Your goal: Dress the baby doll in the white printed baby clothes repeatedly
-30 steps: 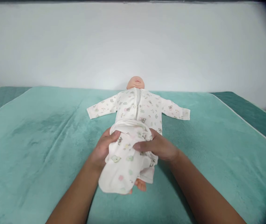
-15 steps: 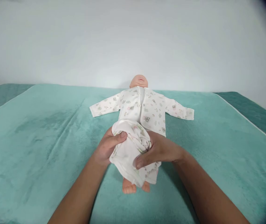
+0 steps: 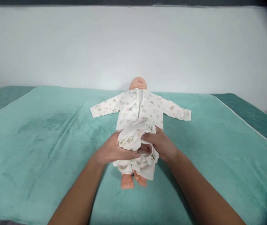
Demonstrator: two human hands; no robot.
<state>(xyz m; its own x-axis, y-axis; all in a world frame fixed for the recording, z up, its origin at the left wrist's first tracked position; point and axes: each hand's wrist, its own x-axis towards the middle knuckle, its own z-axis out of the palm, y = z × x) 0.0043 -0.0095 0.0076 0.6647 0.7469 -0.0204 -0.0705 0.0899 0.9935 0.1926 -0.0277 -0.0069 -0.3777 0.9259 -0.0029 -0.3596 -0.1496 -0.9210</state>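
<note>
A baby doll (image 3: 138,83) lies on its back, feet towards me, in a white printed long-sleeved jacket (image 3: 128,107). Over its legs, my left hand (image 3: 113,150) and my right hand (image 3: 164,145) grip a bunched white printed baby garment (image 3: 131,136) from both sides. My left thumb lies across its front. The fingers on the right are partly tucked inside the cloth, where a small rimmed opening faces me. What kind of garment it is cannot be made out. White printed trousers (image 3: 147,172) show beneath it, with the doll's bare feet (image 3: 127,182) sticking out.
A teal plush blanket (image 3: 53,175) spreads under the doll, over a darker green cover (image 3: 243,109) at the right. Behind the doll's head rises a plain white wall (image 3: 133,43). The jacket's sleeves stretch out to both sides.
The garment has been turned and gathered, and an opening now shows in it. My left thumb has moved lower across the cloth; my right fingers have shifted up and into it. The view tilted up slightly.
</note>
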